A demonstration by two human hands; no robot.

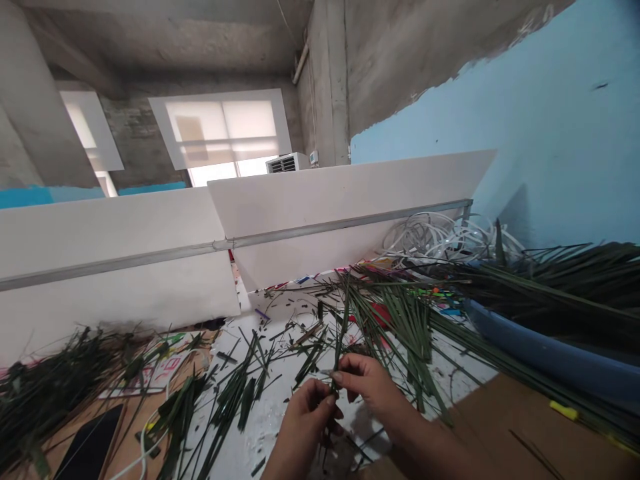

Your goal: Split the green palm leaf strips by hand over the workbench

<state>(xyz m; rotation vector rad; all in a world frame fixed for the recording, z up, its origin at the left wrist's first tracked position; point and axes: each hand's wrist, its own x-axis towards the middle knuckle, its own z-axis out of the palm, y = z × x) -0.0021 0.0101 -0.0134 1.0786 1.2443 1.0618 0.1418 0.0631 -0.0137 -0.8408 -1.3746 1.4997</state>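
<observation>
Low in the middle of the head view, my left hand point(311, 415) and my right hand point(369, 381) are close together. Both have their fingers closed on a long green leaf strip point(343, 320), which points up and away between them. The right thumb and index finger pinch it a little above the left fingers. A small pale tip shows beside the right fingertips; its kind I cannot make out. Thin ends hang below my left hand. Behind the hands, cut leaf strips point(233, 397) and a fan of green leaves point(407, 320) lie on the white surface.
To the right stands a blue basin point(545, 343) heaped with long leaves point(565, 273). A coil of white tubing point(430, 237) lies by the white partition point(345, 190). Cardboard point(505, 427) with a yellow piece point(564, 409) is at lower right; a dark phone point(90, 443) and a leaf pile point(55, 380) are left.
</observation>
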